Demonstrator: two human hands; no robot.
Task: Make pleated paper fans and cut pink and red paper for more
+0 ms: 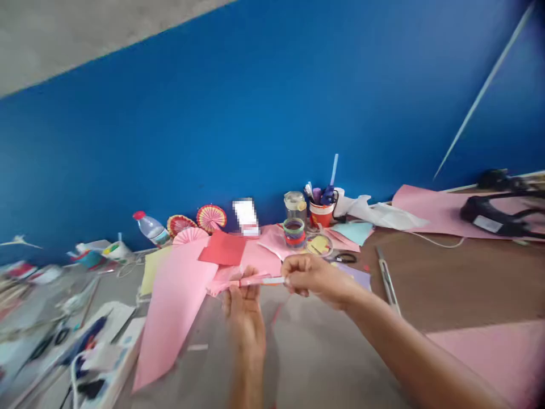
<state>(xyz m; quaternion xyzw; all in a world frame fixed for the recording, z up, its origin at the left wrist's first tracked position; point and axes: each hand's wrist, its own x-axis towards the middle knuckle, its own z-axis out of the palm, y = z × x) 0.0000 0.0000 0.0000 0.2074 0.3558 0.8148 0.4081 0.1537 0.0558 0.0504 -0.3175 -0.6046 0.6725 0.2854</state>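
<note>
Left hand (244, 311) clasping a folded pink paper strip (251, 280) from below, right hand (317, 278) pinching its end, both above the bench (447, 284), well in front of the red cup (321, 215). Keep the folds squeezed flat, edges level, pinch close to the crease.

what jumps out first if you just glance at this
The bright blue wall fills the whole background. In the middle, the left hand and right hand pinch a folded pink paper strip between them over the table. To their left lies a big pink sheet; a red cup and paper fans stand by the wall.
</note>
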